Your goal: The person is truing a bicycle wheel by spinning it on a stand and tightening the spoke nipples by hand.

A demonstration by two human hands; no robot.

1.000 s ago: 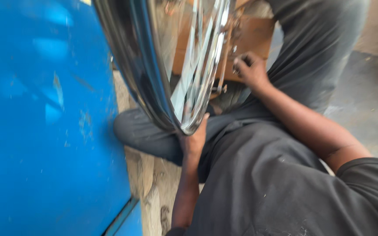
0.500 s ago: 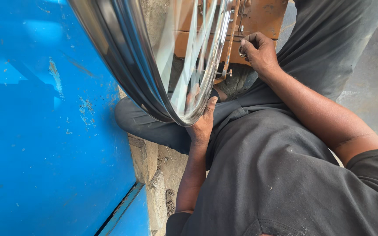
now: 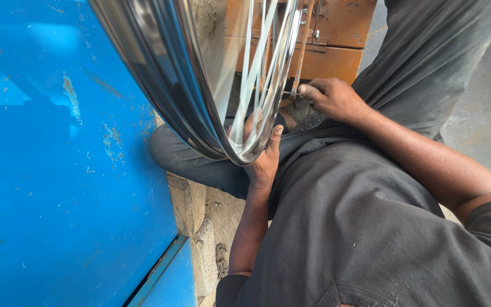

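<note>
1. Head view, only one camera here. The main thing is a chromed wheel rim (image 3: 166, 85) with thin spokes (image 3: 251, 68) fanning up toward 12 o'clock. It stands on edge over the person's lap, its lowest curve sitting just left of frame centre.

2. Left hand (image 3: 262, 153) sits right at the bottom of the rim, around 6 o'clock on the wheel. The palm cups under the rim edge, the thumb presses up along the outer side and the fingers wrap in behind the spokes. So it's closed on the rim, looks like it's there to keep the wheel from rolling or tipping.

3. Right hand (image 3: 331, 98) is up at about 1 o'clock from the left one, curled shut with fingertips pinched on something small at the spoke side of the wheel. Could be a nipple or a little tool, honestly too small to tell. Having one hand brace while the other does the fiddly bit makes sense.

4. Behind the wheel at 12 o'clock there's a rusty orange metal box (image 3: 342, 40), touching or just near the rim, can't tell which.

5. The whole 9 o'clock side is a blue painted metal panel (image 3: 58, 170), scuffed in spots. A concrete block (image 3: 188, 202) sits at its lower edge, and the bent leg in grey trousers (image 3: 200, 165) rests across it.
</note>
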